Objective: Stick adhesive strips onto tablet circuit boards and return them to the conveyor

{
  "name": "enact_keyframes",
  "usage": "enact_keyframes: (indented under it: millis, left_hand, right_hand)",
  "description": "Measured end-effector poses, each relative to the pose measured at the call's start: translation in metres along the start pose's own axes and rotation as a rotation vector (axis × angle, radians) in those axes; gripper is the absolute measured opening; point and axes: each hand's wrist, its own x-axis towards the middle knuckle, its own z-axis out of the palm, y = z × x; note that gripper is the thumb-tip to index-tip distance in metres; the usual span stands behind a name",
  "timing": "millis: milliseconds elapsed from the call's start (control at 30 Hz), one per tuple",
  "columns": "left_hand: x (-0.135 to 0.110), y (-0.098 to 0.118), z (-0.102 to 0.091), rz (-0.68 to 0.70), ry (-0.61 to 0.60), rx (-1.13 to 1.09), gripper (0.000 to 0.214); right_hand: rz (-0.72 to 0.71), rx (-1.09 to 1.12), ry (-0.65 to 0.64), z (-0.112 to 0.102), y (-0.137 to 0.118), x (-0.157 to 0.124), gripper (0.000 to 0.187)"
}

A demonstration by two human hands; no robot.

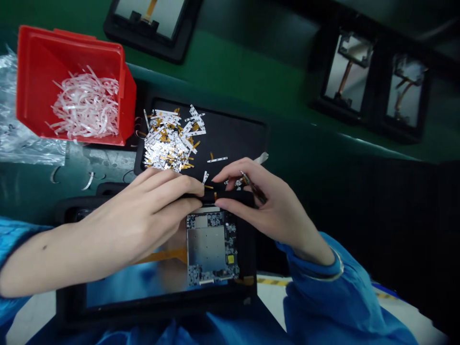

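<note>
A tablet assembly (125,302) with a bright screen back lies before me in a black holder. Its circuit board (206,244) carries a silver shield, and an orange flex cable (165,255) runs left from it. My left hand (154,206) is closed, fingertips pinched at the assembly's far edge; what lies between them is hidden. My right hand (271,199) keeps tweezers (254,188) tucked in its grip, thumb touching the same edge, index finger raised. Between both hands a small orange flex tab (215,195) shows on the black edge.
Behind the hands, a black tray (237,129) holds a heap of white-and-orange flex strips (168,141). A red bin (39,72) at left contains white peeled strips (89,105). Clear plastic bags (21,120) lie beside it. More framed screens (350,72) stand on the green shelf.
</note>
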Motion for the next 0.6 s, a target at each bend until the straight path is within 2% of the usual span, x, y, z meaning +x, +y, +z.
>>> enact_keyframes:
  millis: [167,300,400,500,567,600]
  left_hand:
    - [0.002,-0.002,0.003,0.002,0.025,-0.059,0.03]
    - [-0.001,-0.001,0.0,0.0,-0.016,-0.07,0.029]
    - [-0.005,0.0,-0.003,-0.002,-0.044,-0.116,0.029]
    - [-0.007,0.002,-0.003,0.026,-0.062,-0.116,0.031]
    - [-0.003,0.003,-0.002,0.046,-0.06,-0.079,0.028]
    - [0.001,0.004,-0.001,0.053,-0.058,-0.062,0.026]
  right_hand:
    - [-0.019,-0.05,0.013,0.001,0.0,0.0,0.021]
    - [-0.077,-0.131,0.039,0.002,-0.003,-0.001,0.02]
    - [-0.033,-0.054,0.083,-0.005,-0.003,-0.006,0.02]
    - [0.0,0.116,0.246,-0.015,-0.006,-0.017,0.012]
    - [-0.028,0.153,0.373,-0.02,-0.01,-0.025,0.021]
    - [-0.031,0.119,0.395,-0.021,-0.012,-0.029,0.027]
